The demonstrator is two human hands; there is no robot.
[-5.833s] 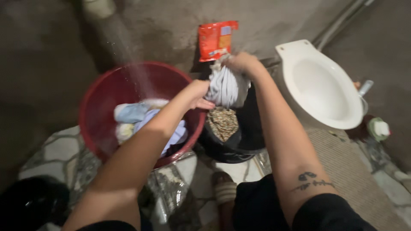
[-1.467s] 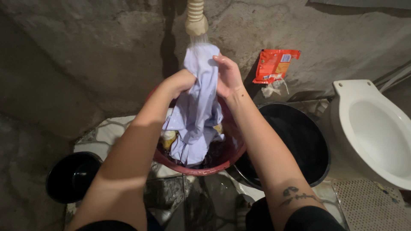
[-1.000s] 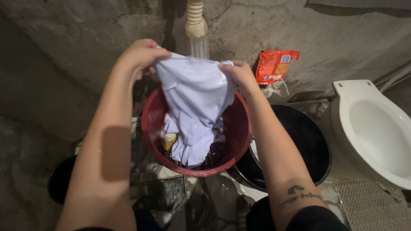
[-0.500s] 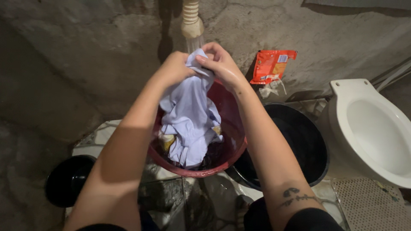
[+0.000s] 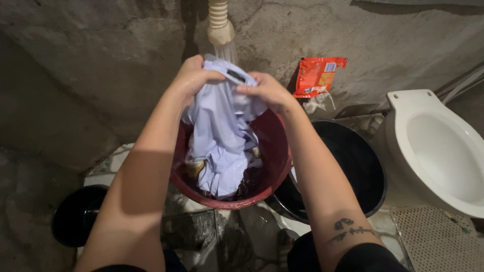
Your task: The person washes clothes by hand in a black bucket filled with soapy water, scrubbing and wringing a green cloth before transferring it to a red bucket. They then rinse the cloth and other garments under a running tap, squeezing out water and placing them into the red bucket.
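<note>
My left hand (image 5: 192, 76) and my right hand (image 5: 267, 90) both grip the top of a wet pale-blue shirt (image 5: 222, 136), held up under water streaming from a cream ribbed hose (image 5: 220, 22). The shirt hangs down into a red plastic basin (image 5: 275, 171) that holds more wet laundry and dark water. My hands are close together at the shirt's collar, right under the stream.
A black bucket (image 5: 360, 166) stands right of the basin, a smaller black bucket (image 5: 75, 221) at lower left. A white toilet bowl (image 5: 433, 151) is at far right. A red detergent packet (image 5: 317, 75) leans against the rough concrete wall. The floor is wet stone.
Earlier the shirt was spread wide between my hands; since then I have bunched it together, and both hands now hold it close under the water stream.
</note>
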